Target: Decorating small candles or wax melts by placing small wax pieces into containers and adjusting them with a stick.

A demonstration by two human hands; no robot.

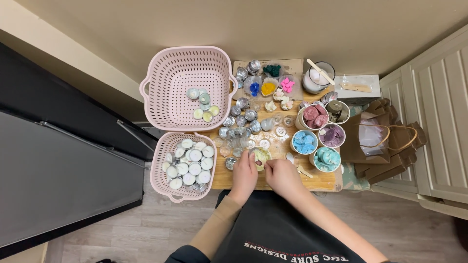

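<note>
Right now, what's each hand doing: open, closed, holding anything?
Left hand: fingers curled at the small tealight cup, steadying it; full grip cannot be told.
Right hand: fingertips pinched at the same cup; any held item is too small to tell.

A big pink basket [187,87] holds a few small candles, and a smaller pink basket [184,165] next to it is full of them. Cups of pink, purple and blue wax bits [317,134] sit near brown paper bags [385,141].
</note>
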